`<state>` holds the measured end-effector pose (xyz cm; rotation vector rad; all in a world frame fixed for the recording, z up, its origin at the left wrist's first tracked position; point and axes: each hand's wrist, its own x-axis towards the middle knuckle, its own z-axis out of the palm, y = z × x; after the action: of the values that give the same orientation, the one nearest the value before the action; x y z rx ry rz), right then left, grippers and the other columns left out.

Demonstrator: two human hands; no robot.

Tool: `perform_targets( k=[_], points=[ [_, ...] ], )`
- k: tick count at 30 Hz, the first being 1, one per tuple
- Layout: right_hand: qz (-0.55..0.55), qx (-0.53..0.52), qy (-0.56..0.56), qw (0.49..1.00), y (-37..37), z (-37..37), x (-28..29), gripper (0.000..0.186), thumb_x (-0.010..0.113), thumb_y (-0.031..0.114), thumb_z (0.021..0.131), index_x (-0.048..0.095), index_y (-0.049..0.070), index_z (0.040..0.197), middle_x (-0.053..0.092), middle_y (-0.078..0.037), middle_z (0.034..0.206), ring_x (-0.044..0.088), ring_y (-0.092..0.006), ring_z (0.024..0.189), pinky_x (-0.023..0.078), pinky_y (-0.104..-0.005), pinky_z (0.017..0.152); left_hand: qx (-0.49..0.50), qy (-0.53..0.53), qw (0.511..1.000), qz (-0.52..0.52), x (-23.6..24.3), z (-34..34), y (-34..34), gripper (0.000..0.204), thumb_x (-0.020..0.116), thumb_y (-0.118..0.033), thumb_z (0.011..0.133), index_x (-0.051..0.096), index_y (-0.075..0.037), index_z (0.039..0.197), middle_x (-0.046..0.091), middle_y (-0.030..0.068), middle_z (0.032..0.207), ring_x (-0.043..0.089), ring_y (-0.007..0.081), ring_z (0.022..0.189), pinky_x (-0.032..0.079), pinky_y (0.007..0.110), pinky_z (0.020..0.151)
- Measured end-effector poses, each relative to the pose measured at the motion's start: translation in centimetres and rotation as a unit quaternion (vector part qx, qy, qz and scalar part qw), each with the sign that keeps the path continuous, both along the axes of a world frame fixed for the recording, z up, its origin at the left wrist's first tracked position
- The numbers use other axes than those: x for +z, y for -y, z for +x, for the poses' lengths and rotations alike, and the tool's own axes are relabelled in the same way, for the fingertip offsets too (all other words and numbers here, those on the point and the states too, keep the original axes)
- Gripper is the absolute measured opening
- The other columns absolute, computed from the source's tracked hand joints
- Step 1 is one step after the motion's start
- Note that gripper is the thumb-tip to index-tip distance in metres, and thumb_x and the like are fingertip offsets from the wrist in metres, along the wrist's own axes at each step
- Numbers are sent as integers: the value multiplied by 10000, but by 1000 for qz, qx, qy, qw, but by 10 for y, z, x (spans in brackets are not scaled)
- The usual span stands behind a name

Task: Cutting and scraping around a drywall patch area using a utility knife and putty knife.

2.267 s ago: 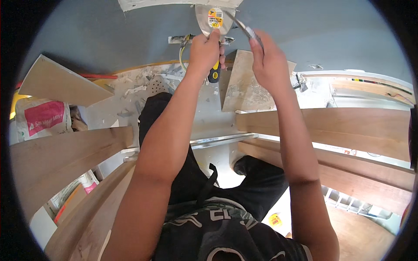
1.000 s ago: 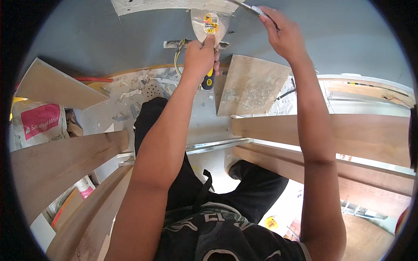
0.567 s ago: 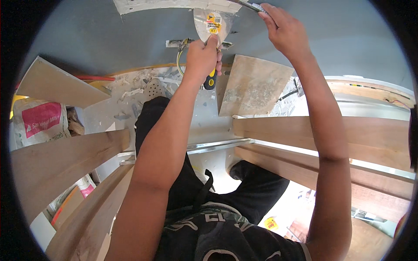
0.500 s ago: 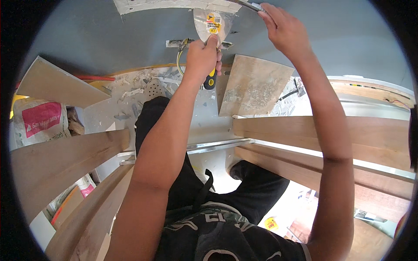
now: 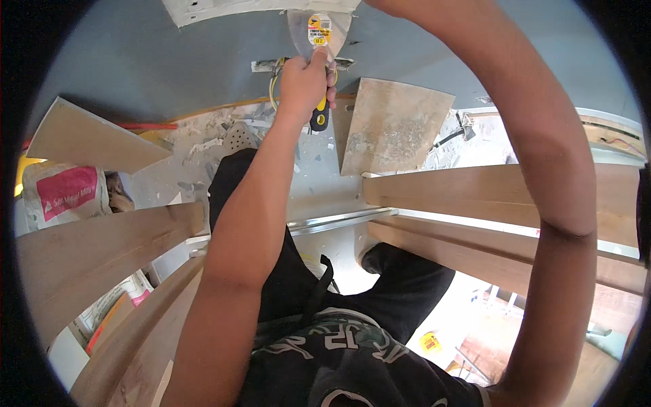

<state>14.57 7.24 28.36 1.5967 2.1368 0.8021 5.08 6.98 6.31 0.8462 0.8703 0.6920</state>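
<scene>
My left hand (image 5: 303, 85) is closed round the yellow and black handle of a putty knife (image 5: 320, 30). The knife's broad blade points up against the grey wall (image 5: 203, 68). Its top edge meets the lower border of a white, rough-edged strip (image 5: 230, 12) on that wall. At the top edge of the view my right hand (image 5: 400, 5) is mostly cut off, so its fingers and anything in them are hidden. Behind my left hand, a narrow slot (image 5: 264, 66) in the wall has yellowish wires (image 5: 273, 88) hanging out of it.
A stained tile (image 5: 397, 129) leans near the wall, with a hammer-like tool (image 5: 464, 129) beside it. Another board (image 5: 95, 139) stands at left above a printed sack (image 5: 64, 193). Wooden planks (image 5: 447, 193) flank my legs, and broken debris (image 5: 203, 146) litters the floor along the wall.
My right hand has moved up, mostly out of view, and the thin tool it held no longer shows. My left hand and the putty knife appear slightly further left and higher.
</scene>
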Motion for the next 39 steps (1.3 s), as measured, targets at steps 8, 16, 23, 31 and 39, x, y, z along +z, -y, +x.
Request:
perform_targets(
  k=[8, 16, 23, 31, 39],
  points=[
    [-122, -42, 56, 990, -26, -28, 24, 125, 701, 81, 820, 761, -17, 868, 738, -232, 895, 730, -388, 877, 593, -461, 755, 1, -3, 1000, 11, -7, -5, -2, 399, 554, -358, 1046, 593, 14, 907, 531, 41, 628, 511, 167, 443, 468, 363, 410],
    [-137, -56, 8, 989, -26, -14, 28, 133, 679, 55, 783, 745, -29, 863, 720, -260, 926, 720, -407, 882, 588, -468, 767, -8, 7, 1000, 0, -4, -7, -7, 392, 553, -359, 1045, 594, -3, 885, 540, 42, 629, 522, 167, 440, 469, 364, 399],
    [-226, -134, 109, 959, -31, -14, 1, 244, 635, 233, 975, 708, 63, 1134, 726, -186, 1000, 710, -346, 909, 566, -418, 802, -4, 11, 1000, -6, -6, -3, -5, 409, 539, -351, 1047, 563, -6, 830, 523, 48, 610, 512, 170, 419, 456, 368, 388],
    [-143, -232, -97, 957, 47, 67, -41, 226, 621, 258, 964, 672, 46, 1024, 694, -209, 898, 687, -396, 908, 539, -518, 770, -12, 29, 1000, -4, 1, -4, -5, 417, 532, -332, 1046, 526, -4, 789, 508, 50, 588, 505, 179, 399, 439, 373, 375],
    [-64, -424, -475, 769, 254, 34, -237, 255, 553, 235, 980, 628, -3, 1030, 673, -293, 909, 641, -506, 877, 501, -597, 769, -8, 28, 1000, -5, -4, -3, -4, 406, 525, -336, 1042, 538, -7, 803, 510, 47, 574, 502, 173, 384, 437, 362, 355]
  ],
)
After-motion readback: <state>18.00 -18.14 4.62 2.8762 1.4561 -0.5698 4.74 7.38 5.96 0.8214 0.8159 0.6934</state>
